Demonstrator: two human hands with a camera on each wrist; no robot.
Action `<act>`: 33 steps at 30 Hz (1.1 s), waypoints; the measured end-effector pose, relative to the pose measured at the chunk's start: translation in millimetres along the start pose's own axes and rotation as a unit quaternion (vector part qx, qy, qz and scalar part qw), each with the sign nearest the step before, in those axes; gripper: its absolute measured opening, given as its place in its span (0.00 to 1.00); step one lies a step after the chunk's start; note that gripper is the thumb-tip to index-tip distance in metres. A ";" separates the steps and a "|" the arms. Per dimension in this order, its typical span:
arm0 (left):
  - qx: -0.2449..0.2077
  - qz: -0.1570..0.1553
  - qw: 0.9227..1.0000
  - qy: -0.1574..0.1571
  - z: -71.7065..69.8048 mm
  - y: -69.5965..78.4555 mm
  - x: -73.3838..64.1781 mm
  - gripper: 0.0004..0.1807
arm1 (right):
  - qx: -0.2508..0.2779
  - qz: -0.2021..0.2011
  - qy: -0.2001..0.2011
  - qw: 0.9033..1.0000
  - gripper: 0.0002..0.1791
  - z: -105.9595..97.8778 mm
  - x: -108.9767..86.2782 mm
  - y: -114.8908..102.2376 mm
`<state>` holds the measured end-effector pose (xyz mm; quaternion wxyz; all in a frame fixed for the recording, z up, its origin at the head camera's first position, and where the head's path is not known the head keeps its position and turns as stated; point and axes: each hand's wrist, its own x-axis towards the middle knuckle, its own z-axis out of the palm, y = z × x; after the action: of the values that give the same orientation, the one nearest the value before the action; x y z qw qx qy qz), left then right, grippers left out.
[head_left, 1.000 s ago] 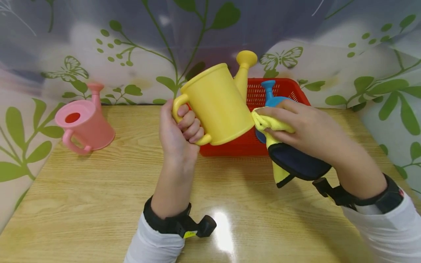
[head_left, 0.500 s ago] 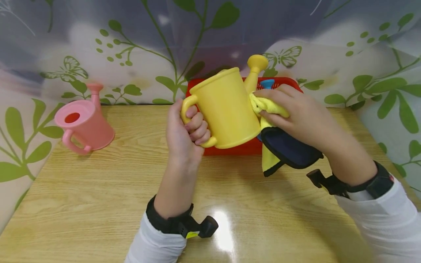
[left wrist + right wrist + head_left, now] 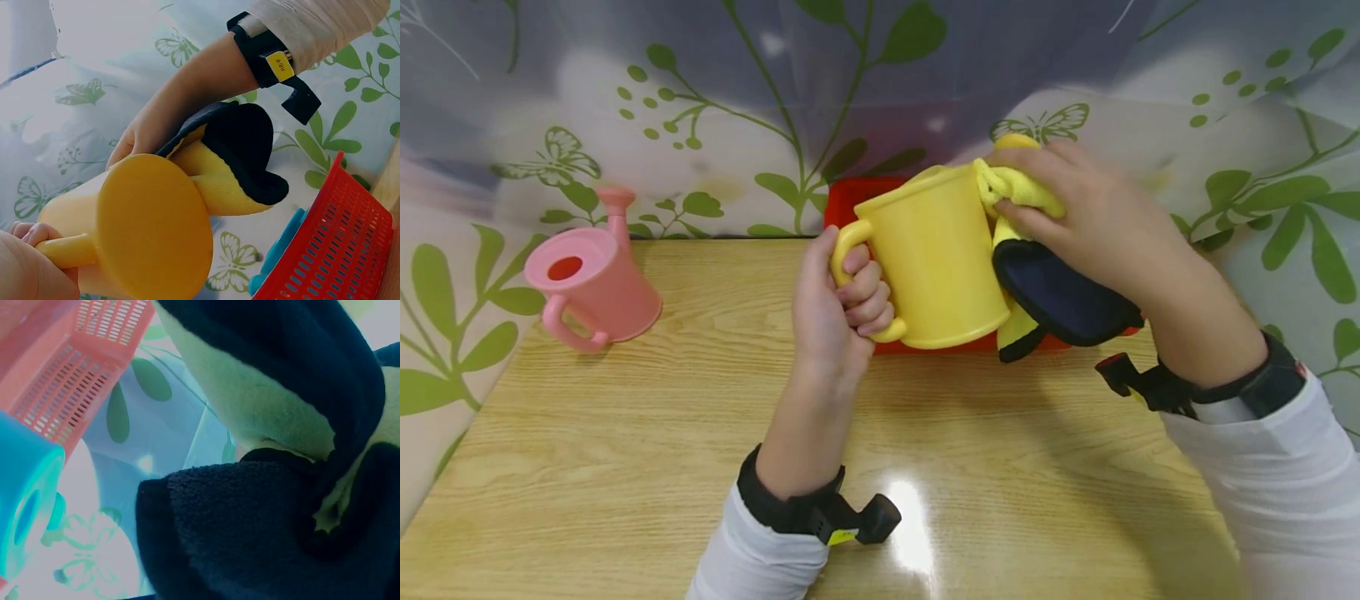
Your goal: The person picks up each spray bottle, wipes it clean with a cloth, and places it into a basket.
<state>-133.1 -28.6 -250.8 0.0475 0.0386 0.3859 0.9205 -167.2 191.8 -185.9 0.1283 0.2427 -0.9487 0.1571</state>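
Note:
My left hand (image 3: 850, 300) grips the handle of a yellow watering can (image 3: 936, 258), held tilted in the air in front of the basket. In the left wrist view the can's round base (image 3: 153, 225) faces the camera. My right hand (image 3: 1093, 212) pinches a bunched yellow cloth with a dark navy side (image 3: 1063, 292) against the can's upper right side, by the spout. Most of the spout is hidden behind that hand and cloth; only its yellow tip (image 3: 1017, 142) shows. Loose folds of the cloth (image 3: 250, 519) fill much of the right wrist view.
Behind the yellow can stands a red perforated basket (image 3: 337, 237), holding a blue watering can (image 3: 25, 494). A pink watering can (image 3: 598, 283) stands at the left of the wooden table (image 3: 625, 467). A leaf-patterned curtain (image 3: 700, 125) hangs behind.
The yellow can has shifted right and slightly down, tilting more upright. My right hand has slid the cloth up from the can's lower side to the spout, now covering the view of the blue can.

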 end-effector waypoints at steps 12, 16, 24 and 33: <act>0.009 -0.002 1.000 0.002 1.6 -0.9 -1.2 0.22 | 0.001 0.002 0.022 1.000 0.23 -2.9 6.1 0.3; -0.009 0.007 1.000 0.022 1.4 1.1 -0.9 0.22 | 0.002 -0.018 0.032 0.999 0.22 1.5 -0.2 -3.8; -0.049 0.048 0.996 0.056 -2.5 3.2 1.8 0.23 | -0.015 -0.038 0.014 0.999 0.22 16.5 -18.4 -8.3; -0.059 0.064 0.992 0.089 -4.6 4.5 3.2 0.23 | -0.012 -0.042 0.028 0.999 0.23 31.8 -39.0 -7.6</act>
<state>-137.0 -34.6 -250.7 -0.0438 -0.0222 0.3302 0.9426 -135.5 190.4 -225.8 0.1645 0.2766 -0.9353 0.1469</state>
